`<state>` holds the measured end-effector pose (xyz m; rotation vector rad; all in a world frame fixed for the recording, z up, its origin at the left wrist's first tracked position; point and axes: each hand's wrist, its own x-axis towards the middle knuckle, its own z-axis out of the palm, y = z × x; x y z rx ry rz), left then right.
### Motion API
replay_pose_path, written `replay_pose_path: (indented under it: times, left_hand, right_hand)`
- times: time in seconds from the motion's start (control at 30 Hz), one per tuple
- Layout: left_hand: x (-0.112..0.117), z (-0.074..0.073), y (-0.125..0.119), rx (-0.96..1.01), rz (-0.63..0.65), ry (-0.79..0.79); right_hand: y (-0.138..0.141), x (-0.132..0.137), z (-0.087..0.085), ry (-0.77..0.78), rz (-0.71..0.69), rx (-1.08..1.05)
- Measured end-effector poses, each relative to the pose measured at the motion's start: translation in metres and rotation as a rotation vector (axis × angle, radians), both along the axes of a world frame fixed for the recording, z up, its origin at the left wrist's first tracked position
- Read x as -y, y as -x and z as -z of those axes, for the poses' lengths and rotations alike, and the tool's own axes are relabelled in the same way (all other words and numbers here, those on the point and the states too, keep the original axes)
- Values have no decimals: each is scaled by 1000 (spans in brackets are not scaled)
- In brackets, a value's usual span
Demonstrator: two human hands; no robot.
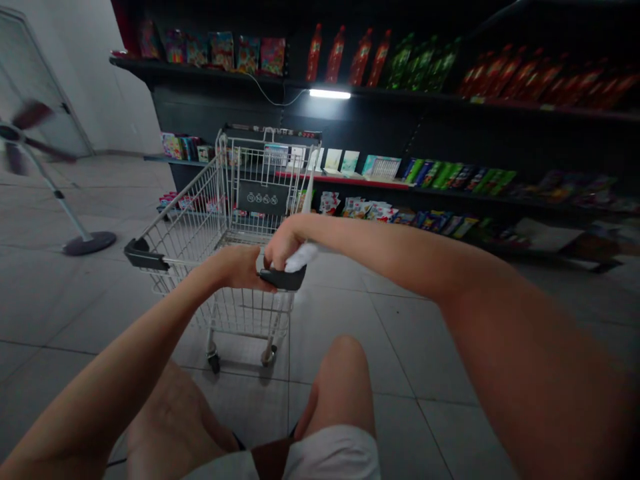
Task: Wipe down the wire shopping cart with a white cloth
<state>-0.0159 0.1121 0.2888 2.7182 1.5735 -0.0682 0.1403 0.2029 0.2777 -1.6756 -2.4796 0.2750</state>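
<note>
I'm gripping the black handle point(283, 280) of the shopping cart point(263, 198), fingers of my left hand point(235, 268) and right hand point(283, 244) curled around it.

Black metal shelves point(215, 107) carry red and green plastic bottles point(360, 60) above rows of colourful packets point(435, 173). A slim-poled standing fan point(57, 193) spins on grey floor tiles point(65, 320).
</note>
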Motion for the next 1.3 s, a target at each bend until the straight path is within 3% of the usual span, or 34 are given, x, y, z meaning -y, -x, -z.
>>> replay_pose_path:
  times: [0.1,0.17,0.27,0.33,0.4,0.5,0.57,0.67,0.73,0.8,0.87,0.9,1.0,1.1,1.2,1.3]
  left_hand:
    - [-4,-4,0,-28,60,32]
    - [-7,-4,-1,-84,51,38]
    - [-11,-4,1,-151,36,45]
    - [-13,-6,3,-171,49,60]
    - [-15,-7,5,-179,80,67]
    - [-18,-7,7,-148,189,68]
    - [-20,-7,7,-147,240,66]
    - [-22,-5,8,-150,225,45]
    - [-22,-3,9,-120,205,26]
    - [-21,-2,10,-94,204,4]
    - [-20,-2,12,-75,218,-13]
    - [-20,-2,14,-64,229,-14]
    - [-21,-3,19,-27,246,15]
    - [-20,-10,21,46,243,134]
    - [-10,-18,8,161,294,244]
    - [10,-18,-21,159,336,110]
  right_hand:
    - [6,9,-28,389,-167,148]
    - [10,25,-37,580,-307,234]
    - [6,53,-41,541,-409,213]
    - [-3,74,-38,359,-448,90]
    - [-13,97,-24,16,-471,-71]
    - [-28,128,17,-619,-460,-172]
    - [-41,135,51,-949,-481,-135]
    - [-69,120,89,-1187,-573,-138]
    - [-88,100,102,-1183,-474,-243]
    - [-96,88,109,-1097,-198,-405]
    - [-87,90,115,-988,30,-555]
    - [-77,97,119,-940,75,-618]
    - [-45,120,136,-873,67,-742]
    - [-34,123,148,-895,4,-757]
    - [-40,112,141,-881,30,-832]
    - [-32,113,131,-859,173,-957]
